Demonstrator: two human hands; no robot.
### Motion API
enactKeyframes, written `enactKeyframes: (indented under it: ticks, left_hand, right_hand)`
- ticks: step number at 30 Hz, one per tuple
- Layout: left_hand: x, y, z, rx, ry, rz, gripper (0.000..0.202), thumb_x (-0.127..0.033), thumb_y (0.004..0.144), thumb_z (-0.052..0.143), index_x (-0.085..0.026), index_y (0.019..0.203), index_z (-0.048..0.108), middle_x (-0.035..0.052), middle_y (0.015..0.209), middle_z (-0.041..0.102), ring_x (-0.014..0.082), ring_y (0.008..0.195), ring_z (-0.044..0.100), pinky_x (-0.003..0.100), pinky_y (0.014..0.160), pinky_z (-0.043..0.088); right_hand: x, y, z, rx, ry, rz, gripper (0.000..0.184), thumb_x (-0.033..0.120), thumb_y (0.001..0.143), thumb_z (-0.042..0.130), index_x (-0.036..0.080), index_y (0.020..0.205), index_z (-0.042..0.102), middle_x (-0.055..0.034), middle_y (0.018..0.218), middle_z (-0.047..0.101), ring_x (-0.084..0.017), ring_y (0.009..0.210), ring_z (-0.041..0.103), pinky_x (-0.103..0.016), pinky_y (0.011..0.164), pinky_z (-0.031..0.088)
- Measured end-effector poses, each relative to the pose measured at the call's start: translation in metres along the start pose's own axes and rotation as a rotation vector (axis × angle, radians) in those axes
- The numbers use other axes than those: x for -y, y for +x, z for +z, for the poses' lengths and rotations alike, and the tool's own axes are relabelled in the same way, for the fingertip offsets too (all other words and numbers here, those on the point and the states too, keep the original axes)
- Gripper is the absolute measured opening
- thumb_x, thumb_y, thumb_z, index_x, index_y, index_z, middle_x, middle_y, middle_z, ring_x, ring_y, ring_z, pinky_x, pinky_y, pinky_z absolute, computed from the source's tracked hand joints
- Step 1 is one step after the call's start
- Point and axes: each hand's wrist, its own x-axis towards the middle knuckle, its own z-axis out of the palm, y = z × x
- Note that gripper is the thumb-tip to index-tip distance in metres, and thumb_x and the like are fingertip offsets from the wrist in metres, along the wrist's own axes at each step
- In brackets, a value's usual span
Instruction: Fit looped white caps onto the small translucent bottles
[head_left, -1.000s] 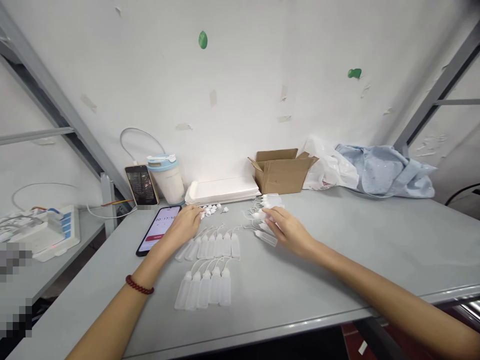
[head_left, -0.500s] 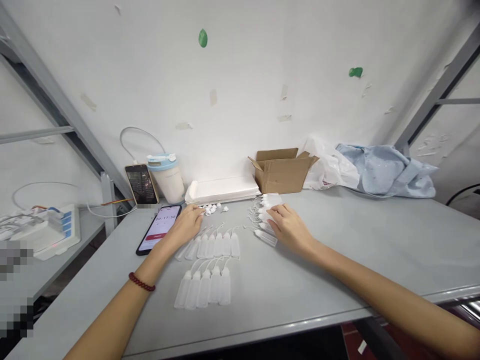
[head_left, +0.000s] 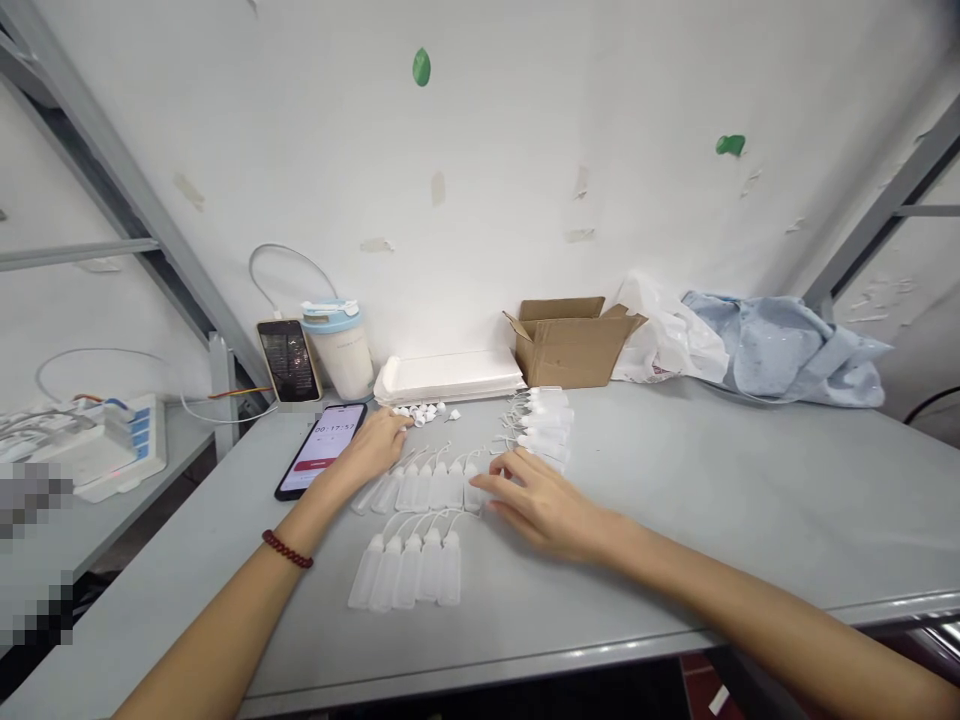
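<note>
Small translucent squeeze bottles with thin tips lie in a front row [head_left: 409, 575] and a middle row [head_left: 427, 488]. My right hand [head_left: 536, 500] is at the right end of the middle row, its thumb and fingers bent around a squeeze bottle that they largely hide. Behind that hand lies a stack of similar bottles [head_left: 546, 425], partly covered by it. My left hand [head_left: 379, 440] rests on the table by a small pile of white caps [head_left: 426, 414], its fingers stretched toward them. No cap shows clearly in its fingers.
A phone with a running timer [head_left: 322, 450] lies beside my left forearm. Along the wall stand another phone [head_left: 289, 360], a cup [head_left: 341, 355], a white tray [head_left: 450, 375], an open cardboard box [head_left: 574, 350], a plastic bag [head_left: 664, 335] and blue cloth [head_left: 787, 345].
My right hand has come left and nearer, from the stack of bottles to the right end of the middle row. My left hand stays by the caps. The view has shifted slightly.
</note>
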Motion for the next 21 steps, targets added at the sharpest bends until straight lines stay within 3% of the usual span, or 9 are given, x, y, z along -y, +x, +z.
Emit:
enactKeyframes:
  ticks: [4,14,21]
  left_hand:
    - [0.003,0.000,0.001,-0.006,0.004,-0.022,0.031,-0.014,0.076,0.044,-0.014,0.095,0.068,0.0126,0.093,0.064,0.0257,0.092,0.059,0.034,0.083,0.045]
    - [0.006,0.001,0.003,-0.039,-0.057,-0.066,0.023,-0.015,0.073,0.048,-0.016,0.084,0.068,0.0109,0.088,0.065,0.0256,0.087,0.060,0.033,0.079,0.045]
    - [0.000,0.000,-0.003,-0.104,-0.184,-0.143,0.027,-0.013,0.066,0.046,-0.014,0.082,0.069,0.0091,0.080,0.065,0.0265,0.084,0.059,0.037,0.080,0.044]
  right_hand:
    - [0.001,0.001,0.005,0.079,0.055,0.018,0.028,0.023,0.090,0.042,0.017,0.115,0.054,-0.0109,0.096,0.051,-0.019,0.086,0.047,-0.033,0.076,0.044]
    - [-0.002,0.004,0.015,0.132,0.085,0.026,0.028,0.029,0.093,0.038,0.018,0.110,0.057,-0.0078,0.088,0.050,-0.018,0.083,0.046,-0.032,0.076,0.042]
    - [-0.004,0.002,0.016,0.101,0.066,0.058,0.026,0.025,0.093,0.036,0.016,0.107,0.057,-0.0079,0.086,0.050,-0.018,0.081,0.046,-0.031,0.074,0.042]
